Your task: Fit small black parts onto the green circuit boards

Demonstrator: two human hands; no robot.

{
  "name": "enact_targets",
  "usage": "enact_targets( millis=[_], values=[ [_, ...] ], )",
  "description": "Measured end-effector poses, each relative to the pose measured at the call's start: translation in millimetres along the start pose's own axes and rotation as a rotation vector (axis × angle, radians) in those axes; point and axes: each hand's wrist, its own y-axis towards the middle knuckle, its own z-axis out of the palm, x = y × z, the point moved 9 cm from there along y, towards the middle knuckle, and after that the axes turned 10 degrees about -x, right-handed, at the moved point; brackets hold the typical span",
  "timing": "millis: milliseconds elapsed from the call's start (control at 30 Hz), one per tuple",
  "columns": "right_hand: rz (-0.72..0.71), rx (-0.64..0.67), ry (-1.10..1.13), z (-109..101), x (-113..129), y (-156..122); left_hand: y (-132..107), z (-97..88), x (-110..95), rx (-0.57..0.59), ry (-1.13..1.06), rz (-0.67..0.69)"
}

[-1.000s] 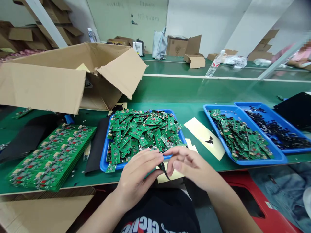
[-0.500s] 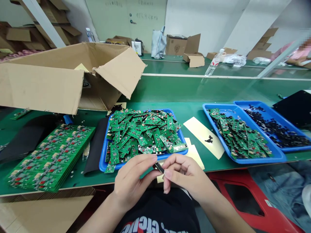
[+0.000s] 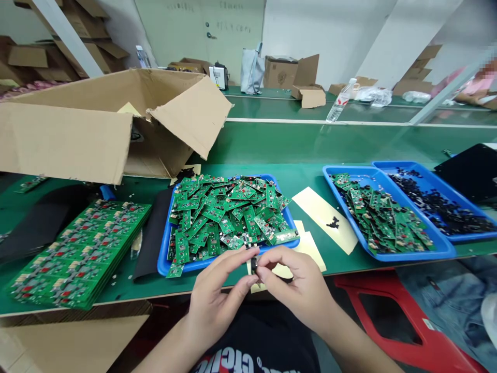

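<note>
A small black part [image 3: 254,266], too small to name exactly, is held between the fingertips of both hands in front of the middle tray. My left hand [image 3: 219,290] pinches it from the left, index finger above and thumb below. My right hand [image 3: 297,277] grips its right side with thumb and index finger, the other fingers curled. Just beyond the hands, a blue tray [image 3: 164,259] is heaped with small green circuit boards [image 3: 229,212]. Yellow paper sheets [image 3: 310,251] lie partly under and beside my right hand.
Stacked green board panels [image 3: 77,254] and a large open carton [image 3: 66,140] are on the left. To the right, one blue tray [image 3: 442,252] holds circuit boards and another holds black parts [image 3: 446,207]. A water bottle [image 3: 341,101] and a co-worker's arm [image 3: 471,90] appear farther back.
The black part has turned between my fingers, from slanted to nearly upright. My right hand has rotated, its fingers more curled, and my left hand has shifted slightly right.
</note>
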Motion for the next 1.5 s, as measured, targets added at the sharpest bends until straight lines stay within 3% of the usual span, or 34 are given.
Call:
enact_targets(
  millis=[67,167,433,667,767,867,967,1100,1233,1400,1500],
  values=[
    [-0.171,-0.033,-0.154,-2.1,13.5,1.0,1.9,1.9,-3.1,0.028,0.066,0.009],
    [-0.305,-0.036,-0.307,-0.3,22.2,1.0,5.7,3.8,-3.2,0.04,0.096,-0.023],
    [-0.32,-0.005,-0.367,3.1,17.9,1.0,8.3,0.1,4.6,-0.058,0.114,-0.084],
    [-0.379,-0.116,-0.472,9.5,21.3,-4.4,10.1,0.1,-1.7,-0.125,0.2,0.023],
    [-0.327,-0.267,-0.521,-9.7,12.1,4.5,8.2,-3.5,-0.9,-0.151,0.183,-0.004],
    [-0.211,-0.455,-0.53,-52.6,-3.0,16.9,3.3,-11.6,5.2,-0.17,0.079,-0.085],
    [-0.111,-0.425,-0.385,-73.6,-14.6,21.9,-0.5,-15.5,17.9,-0.177,-0.07,-0.229],
    [0.03,-0.123,0.056,-39.5,-20.5,8.0,0.4,-12.5,26.1,-0.219,-0.259,-0.373],
    [0.093,0.05,0.235,0.5,-20.5,-13.2,5.3,-10.5,20.5,-0.231,-0.271,-0.373],
    [0.023,-0.149,0.179,-1.2,-25.4,-21.7,6.6,-15.7,30.6,-0.264,-0.284,-0.396],
    [-0.043,-0.225,0.131,-2.4,-25.3,-25.0,-0.7,-12.1,52.8,-0.267,-0.347,-0.547]
  ],
)
